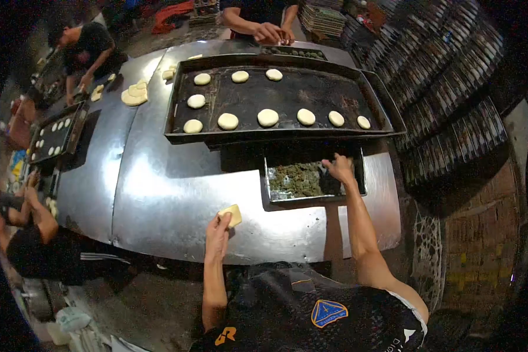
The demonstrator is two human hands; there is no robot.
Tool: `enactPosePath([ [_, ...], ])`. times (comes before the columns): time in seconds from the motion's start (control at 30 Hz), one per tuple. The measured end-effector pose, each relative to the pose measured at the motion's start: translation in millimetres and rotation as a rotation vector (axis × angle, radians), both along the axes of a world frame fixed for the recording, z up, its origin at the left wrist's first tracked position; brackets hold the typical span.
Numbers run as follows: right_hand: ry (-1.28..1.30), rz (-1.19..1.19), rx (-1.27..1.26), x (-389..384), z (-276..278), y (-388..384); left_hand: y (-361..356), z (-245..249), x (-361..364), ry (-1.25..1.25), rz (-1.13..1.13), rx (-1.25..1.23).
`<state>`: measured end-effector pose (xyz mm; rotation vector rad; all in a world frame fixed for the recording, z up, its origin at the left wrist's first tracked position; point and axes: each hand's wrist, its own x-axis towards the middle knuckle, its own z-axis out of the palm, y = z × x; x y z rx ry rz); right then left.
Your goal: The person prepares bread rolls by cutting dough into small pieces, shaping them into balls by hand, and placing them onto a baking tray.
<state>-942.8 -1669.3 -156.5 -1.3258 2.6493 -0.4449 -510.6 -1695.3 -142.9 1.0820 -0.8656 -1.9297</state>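
Note:
A flat, pale piece of dough (231, 216) is held between the thumb and fingers of my left hand (218, 230), over the metal table. My right hand (340, 169) reaches over the right part of a rectangular tin (317, 200) of crumbly green-brown filling (296, 179). Its fingers are partly spread, and I make out nothing in them. Beyond the tin, a large dark baking tray (311, 97) bears several round white dough pieces (268, 118), in a front row, at the left side and along the back.
The shiny metal table (158, 205) holds loose dough (135, 94) at the back left and another tray (53, 139) far left. A co-worker's hands (270, 33) are at the far edge, near another filling tin (293, 53). Other people stand left; stacked trays (434, 76) rise right.

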Motion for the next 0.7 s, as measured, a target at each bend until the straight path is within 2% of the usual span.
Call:
enactPosePath([
  [0.07, -0.131, 0.184, 0.014, 10.6, -13.7, -17.2, -0.6, -3.6, 4.8, 0.003, 0.057, 0.006],
  [0.1, -0.174, 0.284, -0.035, 28.5, -13.4, -18.6, 1.3, 13.2, 3.1, -0.063, 0.058, 0.037],
  [0.13, -0.132, 0.44, -0.029, 51.5, -0.8, -17.7, 0.6, 10.3, 1.1, -0.067, 0.065, 0.042],
  [0.2, 0.099, 0.577, -0.094, 72.5, -20.4, -17.7, -1.2, 3.1, -1.6, 0.027, 0.108, -0.006],
  [0.23, 0.088, 0.577, -0.088, 75.6, -28.1, -18.4, -1.1, 1.9, -3.1, 0.018, 0.108, 0.002],
  [0.3, -0.391, 0.384, -0.116, 81.7, -32.7, -20.6, -3.9, 5.8, -11.1, 0.022, 0.172, 0.011],
  [0.33, -0.395, 0.384, -0.106, 83.5, -34.0, -18.8, -5.2, 7.9, -12.7, 0.02, 0.174, 0.021],
  [0.4, -0.012, 0.466, -0.061, 93.6, -14.7, -16.7, -9.4, 11.0, -17.7, 0.014, 0.161, 0.035],
  [0.53, 0.001, 0.467, -0.095, 92.6, -19.0, -13.6, -21.1, 11.4, -38.6, 0.047, 0.128, 0.043],
  [0.6, 0.044, 0.476, -0.037, 84.3, -25.5, -19.8, -33.6, 5.8, -58.5, 0.106, 0.027, 0.065],
  [0.63, 0.011, 0.479, -0.067, 65.2, -53.1, -27.0, -38.9, 1.1, -69.7, 0.132, 0.005, 0.068],
  [0.67, 0.027, 0.485, -0.079, 64.6, -33.1, -24.1, -41.7, 1.2, -79.9, 0.142, -0.035, 0.05],
  [0.7, -0.165, 0.405, -0.123, 68.6, -0.4, -17.6, -44.6, 1.4, -90.3, 0.146, -0.084, 0.046],
])
